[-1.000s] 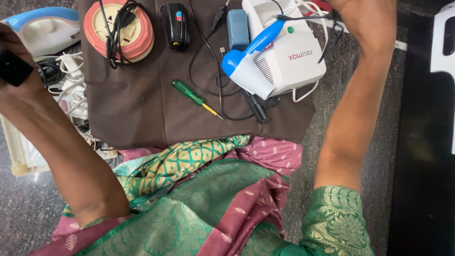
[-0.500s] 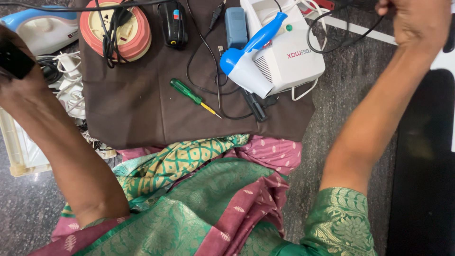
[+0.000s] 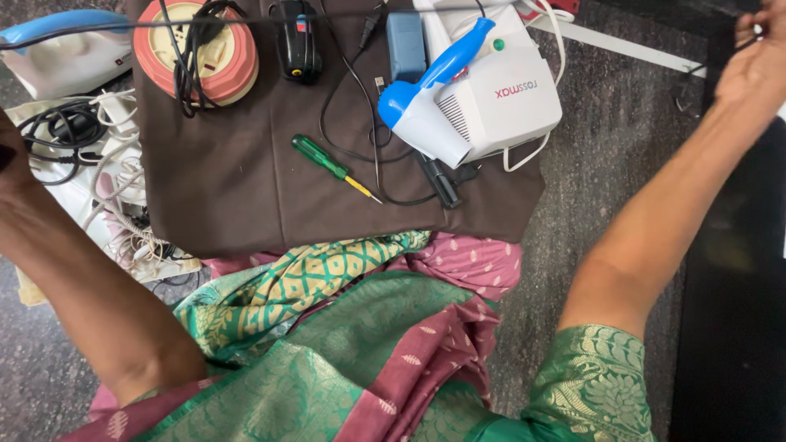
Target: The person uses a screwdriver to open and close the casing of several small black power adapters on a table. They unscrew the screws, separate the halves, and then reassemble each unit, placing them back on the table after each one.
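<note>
My left hand [image 3: 11,168] is at the far left edge, mostly cut off, closed around a small black object. My right hand [image 3: 760,57] is raised at the top right corner, its fingers pinched on a thin black cord [image 3: 684,92] that loops below it. A taut black cord line [image 3: 246,18] runs across the top of the view over a brown cloth [image 3: 246,188]. On the cloth lie a green-handled screwdriver [image 3: 326,162] and a blue and white hair dryer [image 3: 426,102]. Neither hand touches them.
A white box-shaped device [image 3: 512,102] sits behind the dryer. A round pink cord reel [image 3: 196,51], a black gadget [image 3: 299,41] and a blue adapter [image 3: 407,45] line the cloth's far side. An iron [image 3: 57,49] and tangled white cords [image 3: 110,192] lie left. Green and maroon fabric [image 3: 368,344] covers my lap.
My right hand has swung from above the white device out to the top right, drawing the black cord with it. My left hand stays at the left edge, slipping further out of view.
</note>
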